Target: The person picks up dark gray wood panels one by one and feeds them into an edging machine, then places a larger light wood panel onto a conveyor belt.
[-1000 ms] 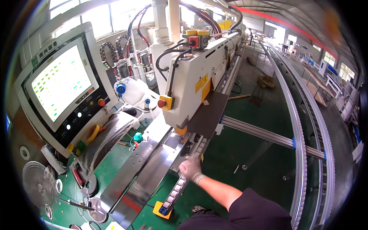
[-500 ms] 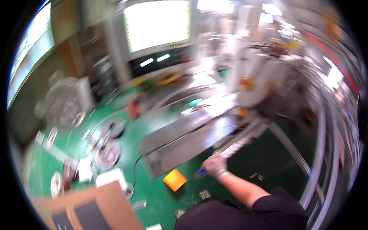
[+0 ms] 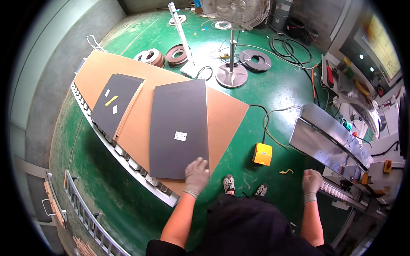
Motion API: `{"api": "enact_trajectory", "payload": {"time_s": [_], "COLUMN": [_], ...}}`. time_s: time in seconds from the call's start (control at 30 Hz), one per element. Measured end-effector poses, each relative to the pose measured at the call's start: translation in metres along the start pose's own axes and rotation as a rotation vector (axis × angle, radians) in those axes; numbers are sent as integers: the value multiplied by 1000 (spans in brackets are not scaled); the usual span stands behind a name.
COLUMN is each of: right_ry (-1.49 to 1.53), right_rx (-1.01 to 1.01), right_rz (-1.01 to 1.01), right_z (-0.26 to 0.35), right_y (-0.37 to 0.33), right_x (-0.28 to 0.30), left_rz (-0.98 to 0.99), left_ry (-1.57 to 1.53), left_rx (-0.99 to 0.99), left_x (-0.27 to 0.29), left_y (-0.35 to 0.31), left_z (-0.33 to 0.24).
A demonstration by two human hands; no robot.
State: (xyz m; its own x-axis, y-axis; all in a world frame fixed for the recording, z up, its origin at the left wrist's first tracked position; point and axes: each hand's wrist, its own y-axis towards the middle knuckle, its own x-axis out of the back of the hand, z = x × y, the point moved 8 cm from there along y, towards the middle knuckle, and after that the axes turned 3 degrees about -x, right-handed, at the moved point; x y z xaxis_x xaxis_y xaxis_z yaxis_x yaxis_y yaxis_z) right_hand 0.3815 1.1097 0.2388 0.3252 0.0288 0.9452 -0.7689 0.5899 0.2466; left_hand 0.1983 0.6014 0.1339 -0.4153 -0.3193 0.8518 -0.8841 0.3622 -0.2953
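Observation:
My left hand (image 3: 197,176), in a pale glove, is open with its fingers stretched out at the near right corner of a dark grey panel (image 3: 179,123). I cannot tell whether it touches. That panel has a small white label and lies on a large brown board (image 3: 226,113). Further left on the same board rests a smaller stack of dark panels (image 3: 115,100) bearing labels and a yellow strip. Out to the right, my gloved right hand (image 3: 312,181) is closed, its fingers curled and nothing showing in them, beside a roller track (image 3: 337,192) and a metal machine table (image 3: 320,143).
A roller conveyor (image 3: 149,187) runs under the brown board. An orange box (image 3: 262,154) with a cable sits on the green floor. Beyond stand a pedestal fan (image 3: 231,77), edge-band rolls (image 3: 176,55) and a white post (image 3: 181,36). A ladder-like rail (image 3: 89,217) lies at the lower left.
My view has swung left from the machine to the board with panels. My left hand has come into sight over the dark panel; my right hand now lies farther right in the picture.

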Motion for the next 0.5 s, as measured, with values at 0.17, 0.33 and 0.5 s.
{"api": "enact_trajectory", "payload": {"time_s": [0.17,0.33,0.5], "right_ry": [502,661,845], "right_rx": [77,221,-3], "right_rz": [876,1094,799], "right_z": [145,243,258], "right_y": [-38,-77,-73], "right_x": [-103,-168,-211], "left_rz": [-379,-353,-290], "left_ry": [33,-147,-203], "left_rx": [539,687,565], "left_x": [54,69,31], "left_y": [-16,-25,-53], "left_z": [141,141,48]}}
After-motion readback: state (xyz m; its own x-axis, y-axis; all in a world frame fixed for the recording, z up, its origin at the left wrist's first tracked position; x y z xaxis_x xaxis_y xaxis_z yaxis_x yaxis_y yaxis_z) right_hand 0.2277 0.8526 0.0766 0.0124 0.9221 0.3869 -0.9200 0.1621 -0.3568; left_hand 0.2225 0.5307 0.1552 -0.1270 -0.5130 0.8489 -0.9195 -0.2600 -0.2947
